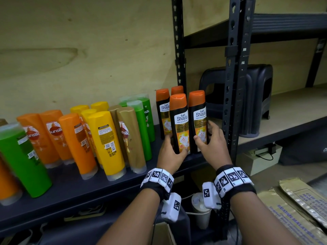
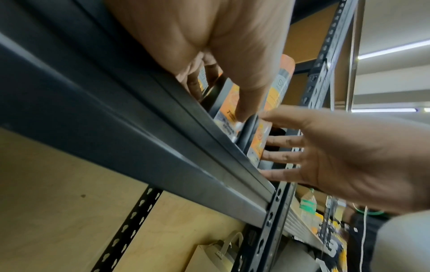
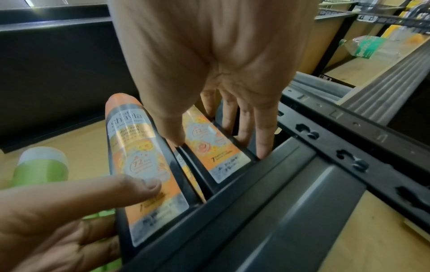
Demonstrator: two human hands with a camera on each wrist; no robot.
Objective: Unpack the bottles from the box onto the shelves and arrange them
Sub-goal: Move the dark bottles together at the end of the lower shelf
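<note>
- Shelf [image 1: 74,181] already stocked: Sunsilk bottles [image 1: 106,138] in rows, four Shayla bottles [image 1: 163,112] at right end.
- Left hand [image 1: 169,152] wraps front-left Shayla bottle [image 1: 180,121]; right hand [image 1: 212,144] grips front-right Shayla bottle [image 1: 199,119], thumb in front, fingers behind.
- Box [image 1: 297,209] contents hidden; remaining count probably small, unclear.

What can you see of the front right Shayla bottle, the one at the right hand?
The bottle is black plastic, tall and flattish, with an orange cap and a white, gold and orange "Safi Shayla" label. It stands upright on the dark shelf, at the right end of the row, close beside another Shayla bottle. The right hand holds it low down, thumb on the label, fingers behind.
</note>
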